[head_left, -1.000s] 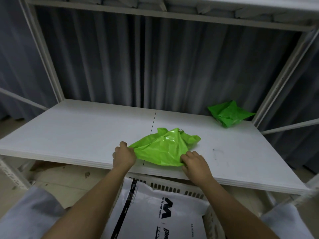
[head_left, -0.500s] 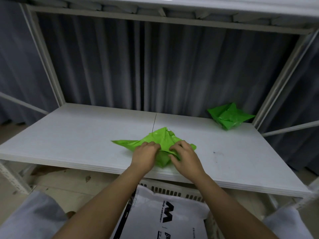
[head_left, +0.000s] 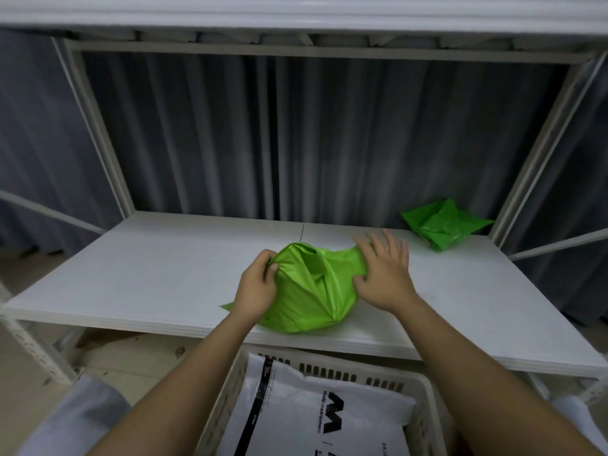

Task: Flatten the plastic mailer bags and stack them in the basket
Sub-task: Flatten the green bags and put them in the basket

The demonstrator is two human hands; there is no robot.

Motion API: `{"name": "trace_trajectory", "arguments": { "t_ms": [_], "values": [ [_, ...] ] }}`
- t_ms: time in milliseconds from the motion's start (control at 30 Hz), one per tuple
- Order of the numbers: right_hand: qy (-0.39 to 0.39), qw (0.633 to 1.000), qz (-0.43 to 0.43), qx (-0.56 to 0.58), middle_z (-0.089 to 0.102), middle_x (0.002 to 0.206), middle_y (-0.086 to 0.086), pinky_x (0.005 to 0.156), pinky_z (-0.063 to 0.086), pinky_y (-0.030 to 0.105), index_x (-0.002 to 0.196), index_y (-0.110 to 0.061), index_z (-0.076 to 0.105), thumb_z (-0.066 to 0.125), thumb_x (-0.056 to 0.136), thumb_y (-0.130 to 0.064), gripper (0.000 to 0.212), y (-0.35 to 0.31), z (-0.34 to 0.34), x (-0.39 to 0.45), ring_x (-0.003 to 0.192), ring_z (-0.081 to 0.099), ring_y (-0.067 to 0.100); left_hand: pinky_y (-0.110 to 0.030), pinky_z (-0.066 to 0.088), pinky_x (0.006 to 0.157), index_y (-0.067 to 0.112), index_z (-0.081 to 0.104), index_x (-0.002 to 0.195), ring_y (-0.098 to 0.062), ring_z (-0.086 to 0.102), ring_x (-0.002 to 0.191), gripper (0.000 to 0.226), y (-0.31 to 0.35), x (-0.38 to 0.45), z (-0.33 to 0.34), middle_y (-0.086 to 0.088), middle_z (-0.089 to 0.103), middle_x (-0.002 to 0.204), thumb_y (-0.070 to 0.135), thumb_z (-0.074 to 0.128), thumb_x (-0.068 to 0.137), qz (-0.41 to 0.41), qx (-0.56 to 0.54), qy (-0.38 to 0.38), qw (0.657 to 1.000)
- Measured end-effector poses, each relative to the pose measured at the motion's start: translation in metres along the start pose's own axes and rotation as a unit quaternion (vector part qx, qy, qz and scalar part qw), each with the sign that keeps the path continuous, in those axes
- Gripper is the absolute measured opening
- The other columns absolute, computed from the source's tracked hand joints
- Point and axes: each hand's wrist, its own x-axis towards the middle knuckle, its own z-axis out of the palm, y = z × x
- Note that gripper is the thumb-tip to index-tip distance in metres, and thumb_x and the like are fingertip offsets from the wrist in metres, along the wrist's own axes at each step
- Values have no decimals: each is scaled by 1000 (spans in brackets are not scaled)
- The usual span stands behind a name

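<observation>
A crumpled bright green mailer bag [head_left: 312,291] lies near the front edge of the white shelf [head_left: 158,278]. My left hand [head_left: 258,284] pinches the bag's left upper edge with curled fingers. My right hand [head_left: 383,271] lies spread over the bag's right side, fingers straight and pressing it down. A second crumpled green mailer bag [head_left: 442,227] sits at the shelf's back right corner. Below the shelf's front edge stands a white slotted basket [head_left: 424,396] holding a flat white mailer bag [head_left: 316,413] with black print.
White rack posts [head_left: 98,133] rise at both back corners, with an upper shelf overhead. A dark grey curtain hangs behind. The left half of the shelf is bare white board. Beige floor shows under the shelf at the left.
Both hands moved apart from the bag's middle: the left now pinches its left edge, the right has opened flat on the right side. The bag looks more spread out.
</observation>
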Motion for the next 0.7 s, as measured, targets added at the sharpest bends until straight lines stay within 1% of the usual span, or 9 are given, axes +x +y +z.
{"name": "trace_trajectory", "arguments": {
  "t_ms": [67, 133, 233, 300, 367, 433, 500, 600, 700],
  "values": [
    [-109, 994, 11, 26, 43, 136, 8, 110, 26, 38, 140, -24, 40, 57, 80, -28, 62, -5, -4, 11, 131, 32, 30, -12, 34, 59, 12, 51, 88, -9, 48, 69, 15, 0, 1, -5, 3, 52, 74, 2, 44, 97, -8, -1, 8, 1000],
    [-156, 987, 9, 46, 47, 124, 9, 99, 38, 34, 130, -22, 50, 58, 84, -23, 47, -6, -2, 12, 123, 39, 30, -16, 35, 60, 10, 50, 89, -15, 49, 71, 13, -2, 1, -7, 0, 53, 76, 3, 44, 97, -27, 1, 18, 999],
    [-132, 989, -14, 64, 48, 117, 9, 93, 39, 32, 125, -20, 56, 58, 91, -22, 35, -10, 4, 6, 117, 43, 28, -28, 34, 67, 11, 51, 94, -25, 54, 85, 10, -7, 3, -10, -5, 57, 88, 4, 44, 96, -93, 19, 60, 994],
    [-99, 991, -40, 76, 50, 114, 8, 92, 38, 31, 124, -18, 58, 56, 93, -22, 32, -17, 5, 4, 115, 44, 27, -31, 40, 85, 11, 53, 107, -28, 52, 106, 21, -5, 3, -15, -8, 57, 109, 1, 47, 90, -117, 29, 92, 989],
    [-72, 992, -61, 80, 50, 112, 7, 91, 39, 32, 122, -17, 60, 55, 94, -21, 29, -23, 3, 5, 114, 43, 25, -30, 30, 103, 12, 47, 129, -25, 37, 125, 49, 7, 1, -17, -7, 45, 131, 6, 49, 80, -57, 65, 67, 994],
    [-51, 993, -73, 80, 51, 110, 6, 89, 41, 34, 120, -17, 61, 55, 94, -20, 27, -25, -3, 8, 114, 43, 25, -31, 22, 109, 15, 42, 137, -24, 28, 132, 69, 19, 1, -18, -7, 36, 141, 15, 49, 69, 48, 142, 21, 988],
    [-36, 993, -75, 81, 51, 108, 7, 88, 41, 34, 119, -16, 61, 55, 94, -20, 26, -25, -8, 11, 113, 44, 25, -40, 29, 108, 19, 51, 130, -29, 34, 129, 64, 23, 5, -19, -9, 40, 141, 16, 54, 67, 139, 241, -9, 961],
    [-21, 995, -63, 80, 52, 107, 8, 88, 40, 33, 117, -15, 62, 57, 93, -20, 25, -17, -15, 10, 111, 46, 27, -44, 51, 85, 17, 66, 112, -36, 59, 105, 46, 24, 15, -18, -9, 62, 119, 9, 66, 67, 230, 325, -25, 917],
    [7, 994, -36, 102, 56, 105, 8, 88, 41, 34, 113, -17, 66, 63, 90, -22, 25, -4, -26, 4, 107, 49, 28, -37, 51, 78, 19, 71, 109, -30, 62, 102, 32, 37, 18, -21, -2, 67, 114, 6, 64, 81, 210, 292, -11, 933]
  ]
}}
